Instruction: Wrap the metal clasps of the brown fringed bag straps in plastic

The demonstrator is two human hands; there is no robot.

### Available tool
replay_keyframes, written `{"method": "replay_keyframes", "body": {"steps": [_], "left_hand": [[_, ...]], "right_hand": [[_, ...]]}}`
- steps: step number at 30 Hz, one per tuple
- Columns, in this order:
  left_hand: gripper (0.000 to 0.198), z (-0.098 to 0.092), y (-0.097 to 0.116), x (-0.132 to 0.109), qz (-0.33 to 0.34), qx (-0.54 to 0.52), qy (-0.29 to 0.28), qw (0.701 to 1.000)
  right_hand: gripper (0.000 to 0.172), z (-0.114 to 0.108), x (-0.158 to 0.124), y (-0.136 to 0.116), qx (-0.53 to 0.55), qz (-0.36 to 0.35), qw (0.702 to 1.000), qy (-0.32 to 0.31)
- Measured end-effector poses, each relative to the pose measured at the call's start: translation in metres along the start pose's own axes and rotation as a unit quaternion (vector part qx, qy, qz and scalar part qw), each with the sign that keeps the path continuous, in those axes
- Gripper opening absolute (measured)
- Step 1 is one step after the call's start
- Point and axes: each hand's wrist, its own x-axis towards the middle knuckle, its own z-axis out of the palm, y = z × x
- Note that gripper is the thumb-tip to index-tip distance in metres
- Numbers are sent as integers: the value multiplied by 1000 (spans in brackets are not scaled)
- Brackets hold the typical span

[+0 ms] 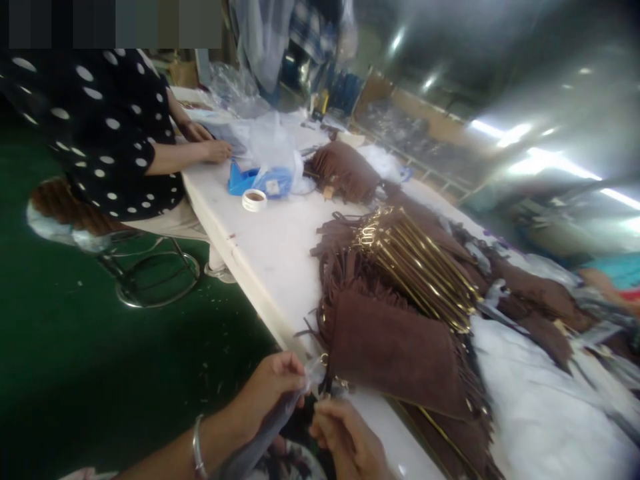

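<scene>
Near the table's front edge, my left hand (273, 389) pinches a piece of thin clear plastic (314, 371) between thumb and fingers. My right hand (347, 433) is just beside it, thumb and fingers pressed together; what they hold, if anything, is hidden. Right beyond both hands lies a dark brown suede bag (395, 353) with fringe along its sides and small gold rings at its near corner. Behind the bag, a bundle of shiny gold metal strips (420, 267) with looped ends rests on more brown fringed pieces.
A white table (280, 267) runs away from me, bearing a blue tape dispenser (243, 179), a tape roll (254, 200), a stuffed brown bag (345, 170) and white padding (540, 400). A co-worker in a polka-dot top (100, 133) sits on a stool (157, 280) at left.
</scene>
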Motion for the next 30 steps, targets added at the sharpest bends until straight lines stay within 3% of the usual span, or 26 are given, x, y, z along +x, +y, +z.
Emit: {"method": "replay_keyframes", "body": {"steps": [2,5,9,17,22,30], "left_hand": [[12,2,2,0,22,0,-4,1000],[15,3,5,1,50,18,5,999],[15,0,6,1,66,82,11,994],[11,-6,13,-6,59,192,-15,980],[17,-6,17,-14,71,233,-26,969],[13,-4,10,-13,60,241,34,968]], "right_hand": [[42,15,17,-5,45,-44,996,-64],[32,21,30,-9,19,-82,993,-77],[33,15,30,-7,-59,-120,987,-85],[37,17,28,-8,-285,-199,938,-24],[41,24,27,-7,-357,-176,917,-13],[31,29,28,-5,-266,-105,958,20]]}}
